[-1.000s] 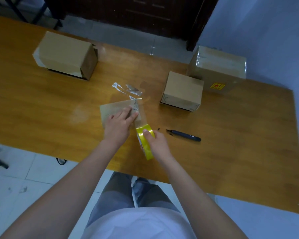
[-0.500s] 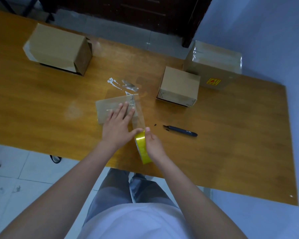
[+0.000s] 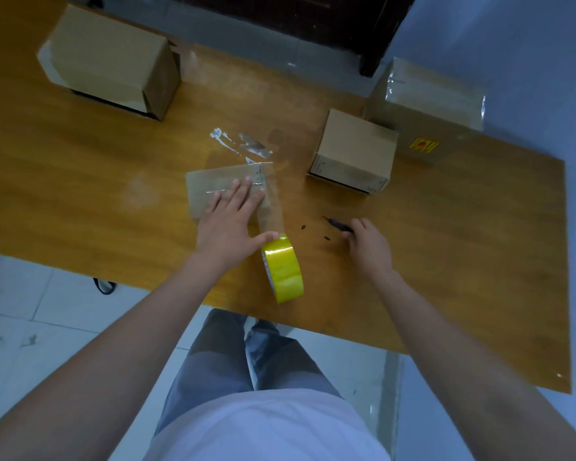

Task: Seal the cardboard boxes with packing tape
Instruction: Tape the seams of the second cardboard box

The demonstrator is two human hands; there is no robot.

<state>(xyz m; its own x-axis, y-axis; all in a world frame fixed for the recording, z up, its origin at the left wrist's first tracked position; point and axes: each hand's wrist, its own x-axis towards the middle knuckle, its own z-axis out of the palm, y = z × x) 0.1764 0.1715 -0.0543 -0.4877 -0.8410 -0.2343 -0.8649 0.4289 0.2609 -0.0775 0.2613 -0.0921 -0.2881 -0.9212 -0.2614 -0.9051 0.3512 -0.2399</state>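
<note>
Cardboard box, small and flat, lay under the left hand, whose straight fingers pressed its top; its thumb touched the yellow tape roll standing on edge just right of it; the right hand curled round a dark cutter; beyond it, a large box bore a yellow label, writing unreadable.

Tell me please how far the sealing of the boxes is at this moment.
Done, it seems: the big box at the wall carries shiny tape. In hand: the left hand presses flat on the small flat box, a clear strip runs from it to the yellow tape roll, and the right hand closes on the dark cutter; the strip is not yet cut. Left: tape on the other two boxes cannot be judged.
</note>
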